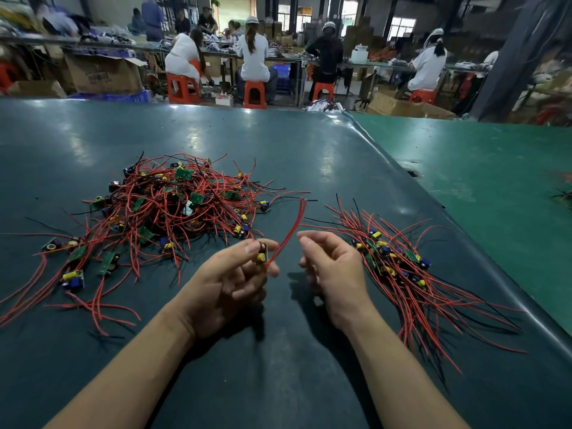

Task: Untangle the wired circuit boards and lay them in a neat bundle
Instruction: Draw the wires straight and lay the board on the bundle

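Note:
A tangled heap of small green circuit boards with red and black wires (179,202) lies on the dark mat, left of centre. My left hand (229,283) pinches one small circuit board (261,253) between thumb and fingers; its red wires (291,230) rise up and to the right. My right hand (331,264) hovers just right of it, fingers loosely curled, holding nothing. To the right lies an aligned bundle of boards (393,258), with wires fanning toward the near right.
A few loose boards (74,277) lie at the near left. The dark mat (278,144) ends at a raised edge on the right, beside a green table (495,168). Several people sit on red stools (254,94) at benches beyond the table.

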Available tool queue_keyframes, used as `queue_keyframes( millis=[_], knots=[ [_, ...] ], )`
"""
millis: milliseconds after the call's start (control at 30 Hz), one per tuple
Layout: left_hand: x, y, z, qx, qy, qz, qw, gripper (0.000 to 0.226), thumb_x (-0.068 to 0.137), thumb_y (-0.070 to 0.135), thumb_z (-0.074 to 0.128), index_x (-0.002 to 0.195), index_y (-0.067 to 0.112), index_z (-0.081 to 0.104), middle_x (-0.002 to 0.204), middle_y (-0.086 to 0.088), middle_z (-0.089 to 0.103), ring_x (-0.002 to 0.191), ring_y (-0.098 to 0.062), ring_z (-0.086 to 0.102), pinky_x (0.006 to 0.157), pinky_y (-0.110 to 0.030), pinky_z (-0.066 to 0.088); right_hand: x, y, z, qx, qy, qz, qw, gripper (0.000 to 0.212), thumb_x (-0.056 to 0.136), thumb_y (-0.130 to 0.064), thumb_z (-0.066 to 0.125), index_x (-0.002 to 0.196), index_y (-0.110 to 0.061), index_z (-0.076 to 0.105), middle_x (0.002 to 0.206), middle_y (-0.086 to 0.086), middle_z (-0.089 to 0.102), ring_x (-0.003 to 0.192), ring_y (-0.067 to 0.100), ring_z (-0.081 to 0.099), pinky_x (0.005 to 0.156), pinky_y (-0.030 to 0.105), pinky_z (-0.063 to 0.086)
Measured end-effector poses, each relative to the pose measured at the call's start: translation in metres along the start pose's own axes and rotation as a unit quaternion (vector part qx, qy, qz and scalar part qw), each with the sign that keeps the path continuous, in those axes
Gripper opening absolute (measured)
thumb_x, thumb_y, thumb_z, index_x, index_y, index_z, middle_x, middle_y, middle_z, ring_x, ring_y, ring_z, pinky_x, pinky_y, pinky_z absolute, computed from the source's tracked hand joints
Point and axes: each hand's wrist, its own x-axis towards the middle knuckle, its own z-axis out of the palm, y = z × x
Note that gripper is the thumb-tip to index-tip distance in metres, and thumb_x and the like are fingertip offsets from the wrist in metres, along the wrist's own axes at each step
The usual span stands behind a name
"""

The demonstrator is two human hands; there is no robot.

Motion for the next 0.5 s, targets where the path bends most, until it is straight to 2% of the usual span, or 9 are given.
queue_keyframes(
  millis=[67,133,167,233,267,400,500],
  knots=[
    [0.0,0.0,0.001,-0.019,0.032,0.048,0.998,0.018,0.087,0.027,0.056,0.091,0.022,0.073,0.083,-0.007,0.07,0.038,-0.004,0.031,0.055,-0.024,0.033,-0.006,-0.002,0.002,-0.02,-0.063,-0.021,0.998,0.016,0.09,-0.007,0.066,0.1,-0.017,0.072,0.059,-0.001,0.059,0.043,0.006,0.042,0.039,0.016,0.032],
    [0.002,0.0,0.001,-0.023,0.065,0.093,0.993,0.019,0.082,0.032,0.063,0.094,0.019,0.069,0.087,-0.01,0.073,0.039,-0.004,0.034,0.054,-0.022,0.037,-0.01,-0.004,0.003,-0.009,-0.137,-0.02,0.99,0.028,0.09,-0.004,0.066,0.108,-0.025,0.073,0.066,0.001,0.063,0.046,0.008,0.044,0.042,0.017,0.035],
    [0.003,0.0,0.0,-0.015,0.074,0.11,0.991,0.033,0.074,0.039,0.074,0.095,0.016,0.066,0.086,-0.011,0.073,0.041,-0.005,0.037,0.052,-0.021,0.039,-0.013,-0.004,0.004,0.002,-0.169,-0.014,0.986,0.032,0.091,-0.004,0.065,0.109,-0.029,0.073,0.07,0.002,0.065,0.048,0.01,0.045,0.043,0.017,0.037],
    [0.005,-0.002,0.0,0.024,0.099,0.128,0.987,0.068,0.045,0.052,0.092,0.091,0.013,0.062,0.08,-0.013,0.072,0.048,-0.01,0.041,0.051,-0.021,0.041,-0.016,-0.005,0.006,0.02,-0.204,0.002,0.979,0.035,0.092,-0.003,0.061,0.109,-0.032,0.074,0.074,0.001,0.068,0.047,0.011,0.047,0.041,0.017,0.038],
    [0.006,-0.003,0.0,0.043,0.112,0.138,0.983,0.072,0.035,0.053,0.095,0.087,0.015,0.062,0.078,-0.013,0.07,0.05,-0.012,0.042,0.051,-0.022,0.04,-0.016,-0.005,0.006,0.027,-0.21,0.014,0.977,0.034,0.092,-0.004,0.061,0.108,-0.031,0.074,0.075,0.001,0.069,0.045,0.01,0.048,0.04,0.016,0.037],
    [0.006,-0.007,-0.001,0.067,0.099,0.17,0.978,0.052,0.036,0.05,0.096,0.073,0.025,0.069,0.067,0.0,0.065,0.049,-0.008,0.044,0.048,-0.017,0.037,-0.014,-0.005,0.007,0.06,-0.199,0.038,0.977,0.024,0.086,-0.018,0.067,0.108,-0.023,0.074,0.078,0.002,0.069,0.044,0.01,0.048,0.038,0.016,0.034],
    [0.006,-0.009,-0.001,0.117,0.098,0.173,0.973,0.04,0.045,0.041,0.095,0.073,0.024,0.071,0.08,-0.001,0.072,0.055,-0.005,0.055,0.053,-0.016,0.043,-0.011,-0.002,0.007,0.044,-0.124,0.015,0.991,0.017,0.09,-0.011,0.066,0.1,-0.019,0.077,0.071,0.002,0.067,0.04,0.01,0.044,0.038,0.015,0.031]
  ],
)
